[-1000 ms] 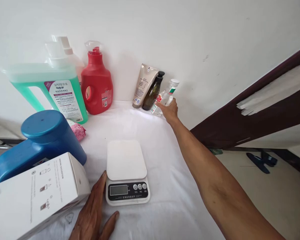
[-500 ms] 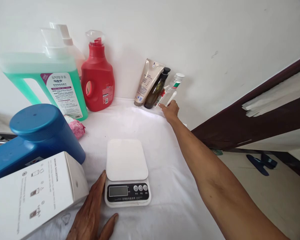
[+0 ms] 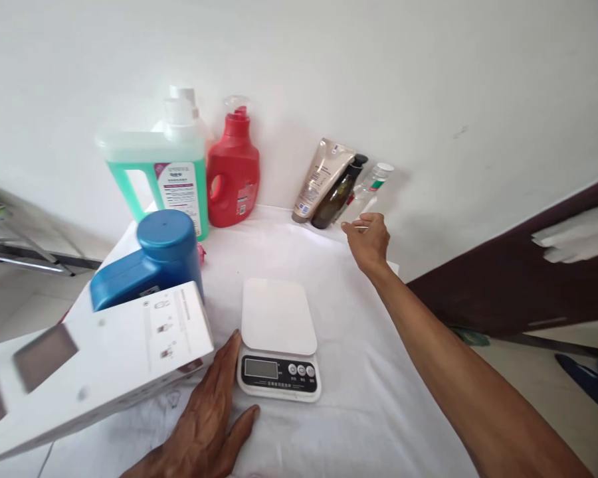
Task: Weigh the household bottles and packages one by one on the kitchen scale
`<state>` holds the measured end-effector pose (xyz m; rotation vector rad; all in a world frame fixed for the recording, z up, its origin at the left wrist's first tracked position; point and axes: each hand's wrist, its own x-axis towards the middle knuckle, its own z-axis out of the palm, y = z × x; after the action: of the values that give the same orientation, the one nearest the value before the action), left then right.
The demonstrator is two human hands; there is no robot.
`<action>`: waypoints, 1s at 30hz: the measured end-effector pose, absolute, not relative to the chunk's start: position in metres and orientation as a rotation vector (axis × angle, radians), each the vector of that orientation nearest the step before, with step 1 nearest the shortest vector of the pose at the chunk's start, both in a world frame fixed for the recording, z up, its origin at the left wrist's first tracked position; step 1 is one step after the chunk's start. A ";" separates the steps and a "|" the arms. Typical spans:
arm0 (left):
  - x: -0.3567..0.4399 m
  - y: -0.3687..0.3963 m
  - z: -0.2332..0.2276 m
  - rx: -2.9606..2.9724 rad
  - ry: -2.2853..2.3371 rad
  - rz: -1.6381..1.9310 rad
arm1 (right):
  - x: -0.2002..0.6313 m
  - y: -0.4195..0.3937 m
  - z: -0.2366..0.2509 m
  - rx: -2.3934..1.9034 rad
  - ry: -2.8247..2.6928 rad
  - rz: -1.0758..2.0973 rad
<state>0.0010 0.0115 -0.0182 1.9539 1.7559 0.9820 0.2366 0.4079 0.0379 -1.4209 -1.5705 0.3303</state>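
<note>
On the white cloth (image 3: pixel 359 372) the scale (image 3: pixel 279 338) shows a blank display and three round buttons; their captions are too small to read. Labels on the green jug (image 3: pixel 154 179), the red bottle (image 3: pixel 233 169) and the beige tube (image 3: pixel 321 178) are also not readable. The left hand (image 3: pixel 204 425) lies flat, fingers spread, touching the scale's left edge. The right hand (image 3: pixel 369 239) is stretched out, loosely open and empty, just beside the clear bottle (image 3: pixel 371 189) leaning on the wall.

Right hand (image 3: pixel 367 240) open, just short of clear bottle (image 3: pixel 366 192); left hand (image 3: pixel 210 425) flat on cloth (image 3: pixel 359 398) beside scale (image 3: pixel 279 338).
</note>
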 end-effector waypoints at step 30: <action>0.001 0.022 -0.067 1.968 1.571 1.026 | 0.025 0.201 0.149 -0.461 -1.751 1.377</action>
<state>0.0006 0.0221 -0.0674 1.9679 1.5709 1.0264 0.0251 0.2014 0.1489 -0.4607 -1.7509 1.3768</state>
